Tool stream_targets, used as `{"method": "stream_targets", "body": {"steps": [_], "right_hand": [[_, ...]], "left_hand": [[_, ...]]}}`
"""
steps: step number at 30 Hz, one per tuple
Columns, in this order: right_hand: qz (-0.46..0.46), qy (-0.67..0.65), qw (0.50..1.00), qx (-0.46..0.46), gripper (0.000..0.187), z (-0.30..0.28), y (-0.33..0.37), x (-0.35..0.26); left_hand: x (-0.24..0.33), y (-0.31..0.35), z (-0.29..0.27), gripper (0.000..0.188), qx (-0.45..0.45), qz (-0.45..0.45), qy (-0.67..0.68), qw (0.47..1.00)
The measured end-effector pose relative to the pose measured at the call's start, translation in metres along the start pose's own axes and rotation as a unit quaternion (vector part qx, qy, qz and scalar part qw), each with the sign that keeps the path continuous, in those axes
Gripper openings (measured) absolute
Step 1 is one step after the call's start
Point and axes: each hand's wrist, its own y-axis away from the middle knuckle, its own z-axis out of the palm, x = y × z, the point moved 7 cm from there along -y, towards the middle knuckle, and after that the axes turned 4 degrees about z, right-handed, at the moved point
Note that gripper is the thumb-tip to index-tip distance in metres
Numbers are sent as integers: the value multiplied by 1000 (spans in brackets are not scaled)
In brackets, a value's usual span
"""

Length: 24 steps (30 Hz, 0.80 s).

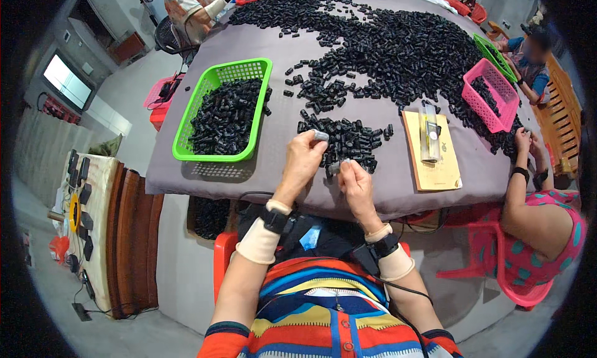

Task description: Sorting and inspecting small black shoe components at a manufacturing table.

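Note:
My left hand (301,162) is at the near edge of a small pile of black cylindrical pieces (348,140), its fingers pinched together. A grey, rounded bit (320,135) shows at its fingertips; I cannot tell whether it is a finger cover or a held part. To its right, my right hand (357,187) is closed too, thumb and fingers pressed together. Another grey tip (336,168) shows there beside the near edge of the pile. Anything small between the fingers of either hand is hidden.
A green basket (265,103) of black pieces stands left. Right lie a yellow booklet (438,177) and a clear plastic box (430,134). A large black heap (398,47) spreads across the grey-covered table (280,174). Beyond are a pink basket (502,118) and several co-workers.

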Motion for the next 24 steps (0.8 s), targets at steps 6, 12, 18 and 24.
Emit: {"method": "stream_targets", "body": {"steps": [6, 12, 18, 24], "right_hand": [[-7, -29, 999, -19, 34, -1, -2, 2], [-18, -3, 1000, -11, 34, -1, -2, -5], [10, -36, 999, -22, 31, -1, -1, 5], [-4, -11, 1000, -22, 31, 1, -3, 6]], "left_hand": [[10, -10, 17, 25, 27, 5, -225, 974], [13, -6, 23, 27, -16, 4, -279, 960], [1, 3, 4, 38, 21, -4, -144, 989], [-12, 58, 15, 29, -84, -212, 307, 924]]}}
